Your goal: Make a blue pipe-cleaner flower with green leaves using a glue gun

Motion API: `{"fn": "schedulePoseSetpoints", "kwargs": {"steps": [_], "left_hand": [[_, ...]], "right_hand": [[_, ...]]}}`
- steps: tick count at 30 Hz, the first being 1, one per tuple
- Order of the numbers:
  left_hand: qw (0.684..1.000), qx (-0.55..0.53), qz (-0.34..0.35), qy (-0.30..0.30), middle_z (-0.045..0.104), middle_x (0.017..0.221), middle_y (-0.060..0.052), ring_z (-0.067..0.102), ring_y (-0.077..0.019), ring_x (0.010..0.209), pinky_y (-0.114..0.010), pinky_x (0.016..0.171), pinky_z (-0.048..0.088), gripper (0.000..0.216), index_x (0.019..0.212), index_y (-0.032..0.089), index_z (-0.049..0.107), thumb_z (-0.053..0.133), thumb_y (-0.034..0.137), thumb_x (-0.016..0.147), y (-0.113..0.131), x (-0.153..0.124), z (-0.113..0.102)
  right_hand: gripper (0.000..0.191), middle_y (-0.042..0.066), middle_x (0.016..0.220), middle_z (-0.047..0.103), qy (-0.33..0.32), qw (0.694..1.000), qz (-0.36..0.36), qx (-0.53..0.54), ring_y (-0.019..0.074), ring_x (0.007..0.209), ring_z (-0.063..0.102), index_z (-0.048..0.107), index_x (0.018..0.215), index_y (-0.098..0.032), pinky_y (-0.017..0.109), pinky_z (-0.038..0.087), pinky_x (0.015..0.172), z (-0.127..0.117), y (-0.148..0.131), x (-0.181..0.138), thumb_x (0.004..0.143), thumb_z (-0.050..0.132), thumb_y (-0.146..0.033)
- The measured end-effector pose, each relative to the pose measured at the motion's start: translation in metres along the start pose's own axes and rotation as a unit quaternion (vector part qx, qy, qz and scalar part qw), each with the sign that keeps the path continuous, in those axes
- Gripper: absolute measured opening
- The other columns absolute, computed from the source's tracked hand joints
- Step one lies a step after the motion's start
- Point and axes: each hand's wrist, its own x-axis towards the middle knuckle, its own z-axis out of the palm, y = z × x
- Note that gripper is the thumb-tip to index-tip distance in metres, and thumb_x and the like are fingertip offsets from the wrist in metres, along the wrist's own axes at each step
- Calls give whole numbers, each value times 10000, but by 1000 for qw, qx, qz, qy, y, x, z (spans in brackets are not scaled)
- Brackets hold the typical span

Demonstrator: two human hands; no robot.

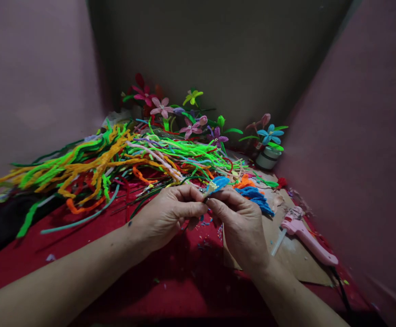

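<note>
At the centre of the frame, the left hand and the right hand meet, fingers curled and pinched together on a small blue pipe-cleaner piece with a pale beaded tip. Both hands grasp it just above the red cloth. A pink glue gun lies on cardboard at lower right, and loose pipe cleaners sprawl at left.

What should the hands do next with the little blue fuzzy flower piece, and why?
Probably pinch one more blue petal against the stem. Both the left hand and the right hand pinch the small blue pipe-cleaner flower piece between them, and more blue petal loops lie just beside the right hand. The pink glue gun rests on the cardboard, untouched.
</note>
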Motion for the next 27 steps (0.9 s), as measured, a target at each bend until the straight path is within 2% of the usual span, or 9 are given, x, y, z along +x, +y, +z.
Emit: {"fn": "schedulePoseSetpoints", "kwargs": {"steps": [3, 8, 13, 17, 21, 27], "left_hand": [[1000, 6, 11, 1, 545, 544, 46, 445, -37, 433, -166, 421, 329, 103, 612, 147, 592, 679, 94, 623, 1, 0, 0], [1000, 27, 12, -3, 559, 545, 41, 449, -37, 411, -167, 408, 323, 104, 602, 146, 585, 668, 97, 643, 1, 0, 0], [1000, 7, 7, 11, 559, 558, 45, 465, -39, 423, -166, 415, 345, 116, 611, 150, 578, 678, 103, 646, 0, -2, 1], [1000, -25, -4, 7, 541, 556, 48, 474, -42, 449, -161, 425, 363, 132, 617, 145, 575, 699, 99, 627, -1, -1, 3], [999, -39, -28, -1, 545, 582, 38, 470, -41, 465, -160, 431, 375, 133, 632, 135, 580, 706, 96, 616, -1, -1, 3], [999, -35, -21, -9, 526, 577, 57, 455, -28, 447, -152, 423, 376, 135, 636, 140, 577, 703, 96, 623, 0, -3, 4]], "right_hand": [[64, -22, 625, 547, -3, 998, 26, 56, 97, 573, 441, 669, 666, -193, 237, 347, 528, -1, 0, 2, 708, 687, -238], [79, -27, 581, 546, -44, 968, 140, 204, 59, 473, 391, 672, 666, -155, 210, 268, 435, 2, -1, 7, 619, 722, -194], [94, -33, 555, 561, -26, 948, 156, 276, 54, 445, 398, 680, 667, -166, 202, 280, 419, 7, -2, 6, 584, 720, -152], [88, -40, 527, 549, -25, 949, 153, 274, 51, 432, 384, 683, 649, -178, 201, 275, 413, 6, -1, 5, 580, 716, -134], [60, -36, 547, 548, -39, 964, 130, 229, 51, 455, 386, 690, 663, -173, 203, 295, 435, 1, 1, 5, 618, 711, -140], [67, -28, 596, 585, -48, 976, 88, 195, 42, 480, 400, 709, 728, -182, 188, 315, 454, -2, 0, 3, 663, 724, -182]]}}
